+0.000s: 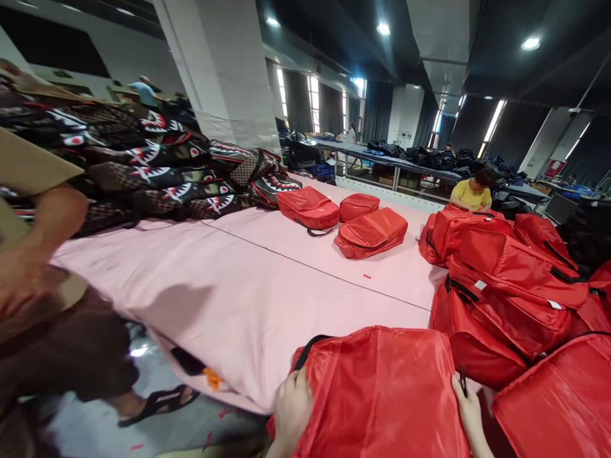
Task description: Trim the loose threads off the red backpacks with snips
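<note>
Gripping red bag (382, 388) at near edge of counter (229, 286): left hand (293, 410), fingers clamped on its left side, tips partly hidden; right hand (470, 410) at its right side, cannot tell whether fingers are closed; slim black item (463, 380) there, identity unclear; bag's lower end out of frame

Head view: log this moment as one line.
left hand: gripping front red bag, left edge | right hand: at its right edge, with small dark item | red pile: right | patterned bags: left
</note>
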